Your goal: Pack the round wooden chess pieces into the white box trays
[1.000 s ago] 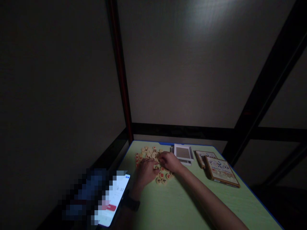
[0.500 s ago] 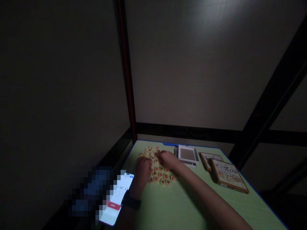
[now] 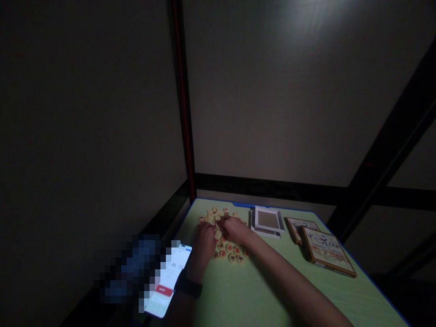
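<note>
Many round wooden Chinese chess pieces point(image 3: 229, 248) with red or dark characters lie spread on the green table point(image 3: 235, 295). My left hand point(image 3: 206, 236), with a dark band on its wrist, rests at the left side of the pieces with its fingers curled. From the right, my right hand point(image 3: 233, 228) reaches over the middle of the spread, its fingertips bent down among the pieces close to the left hand. Both sets of fingertips are partly hidden, and what they pinch is too small and dim to make out.
White open box trays point(image 3: 269, 220) lie stacked behind and right of the pieces. Two patterned flat boxes point(image 3: 329, 250) overlap near the right edge. A lit phone point(image 3: 166, 284) showing a timer stands left of my left wrist. Walls enclose the back and left.
My right hand has moved left and slightly nearer, closer to my left hand, uncovering pieces behind it. My left hand stays nearly in place. The whole view has shifted slightly.
</note>
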Tool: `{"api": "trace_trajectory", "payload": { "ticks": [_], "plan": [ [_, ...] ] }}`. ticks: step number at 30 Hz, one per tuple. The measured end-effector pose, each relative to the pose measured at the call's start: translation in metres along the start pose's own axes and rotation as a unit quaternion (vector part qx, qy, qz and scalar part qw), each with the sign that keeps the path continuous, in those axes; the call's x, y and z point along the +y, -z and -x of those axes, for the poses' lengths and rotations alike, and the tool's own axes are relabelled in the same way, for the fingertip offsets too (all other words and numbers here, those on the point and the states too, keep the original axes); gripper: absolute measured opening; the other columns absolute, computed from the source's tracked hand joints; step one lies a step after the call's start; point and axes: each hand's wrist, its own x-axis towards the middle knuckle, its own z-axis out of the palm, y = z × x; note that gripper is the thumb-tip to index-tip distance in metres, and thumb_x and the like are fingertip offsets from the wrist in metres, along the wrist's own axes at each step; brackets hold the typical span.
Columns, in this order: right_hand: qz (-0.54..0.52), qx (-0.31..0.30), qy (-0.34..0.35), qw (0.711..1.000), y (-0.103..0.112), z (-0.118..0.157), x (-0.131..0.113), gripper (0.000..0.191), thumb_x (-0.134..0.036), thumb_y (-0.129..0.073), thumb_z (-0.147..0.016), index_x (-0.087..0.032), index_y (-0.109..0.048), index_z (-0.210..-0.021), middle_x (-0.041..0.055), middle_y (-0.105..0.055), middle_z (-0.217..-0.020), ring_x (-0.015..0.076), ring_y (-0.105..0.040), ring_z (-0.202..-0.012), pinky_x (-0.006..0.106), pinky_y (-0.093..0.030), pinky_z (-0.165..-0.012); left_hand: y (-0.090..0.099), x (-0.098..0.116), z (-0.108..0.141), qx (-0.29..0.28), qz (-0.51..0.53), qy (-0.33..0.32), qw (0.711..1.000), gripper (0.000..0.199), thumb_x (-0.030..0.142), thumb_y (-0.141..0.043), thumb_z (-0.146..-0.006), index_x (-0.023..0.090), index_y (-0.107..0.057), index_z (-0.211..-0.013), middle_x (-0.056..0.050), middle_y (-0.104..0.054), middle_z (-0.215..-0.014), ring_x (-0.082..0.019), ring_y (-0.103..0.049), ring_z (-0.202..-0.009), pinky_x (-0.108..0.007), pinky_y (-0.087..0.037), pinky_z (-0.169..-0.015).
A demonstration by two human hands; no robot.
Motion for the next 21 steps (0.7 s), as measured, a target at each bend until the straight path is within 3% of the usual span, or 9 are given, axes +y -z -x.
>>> {"api": "trace_trajectory", "payload": {
  "ticks": [9,15,21],
  "plan": [
    [-0.023,0.01,0.005,1.0,0.002,0.001,0.006,0.03,-0.009,-0.054,-0.081,-0.017,-0.067,-0.106,0.0111,-0.071,-0.109,0.0213,-0.066,-0.102,0.025,-0.045,-0.083,-0.003,-0.001,0.0,0.024,-0.015,-0.013,1.0,0.031,0.007,-0.049,-0.089,0.017,-0.071,-0.11,-0.011,-0.067,-0.112,-0.023,-0.056,-0.113,-0.032,-0.041,-0.1],
    [-0.06,0.026,0.002,0.998,0.007,0.003,0.011,0.043,-0.003,-0.055,-0.072,-0.02,-0.069,-0.11,0.0066,-0.074,-0.101,0.0198,-0.067,-0.094,0.023,-0.044,-0.078,-0.004,-0.001,0.001,0.024,-0.028,-0.007,0.999,0.03,0.009,-0.054,-0.087,0.019,-0.07,-0.11,-0.01,-0.067,-0.112,-0.022,-0.056,-0.112,-0.031,-0.041,-0.098],
    [-0.088,0.071,-0.069,0.991,0.024,0.007,0.037,0.039,-0.003,-0.057,-0.068,-0.017,-0.074,-0.101,0.0065,-0.075,-0.094,0.0196,-0.066,-0.086,0.023,-0.043,-0.074,-0.003,0.001,0.0,0.017,-0.017,-0.017,1.0,0.033,0.009,-0.051,-0.089,0.019,-0.069,-0.114,-0.01,-0.067,-0.114,-0.023,-0.055,-0.114,-0.033,-0.039,-0.102]
  ]
}}
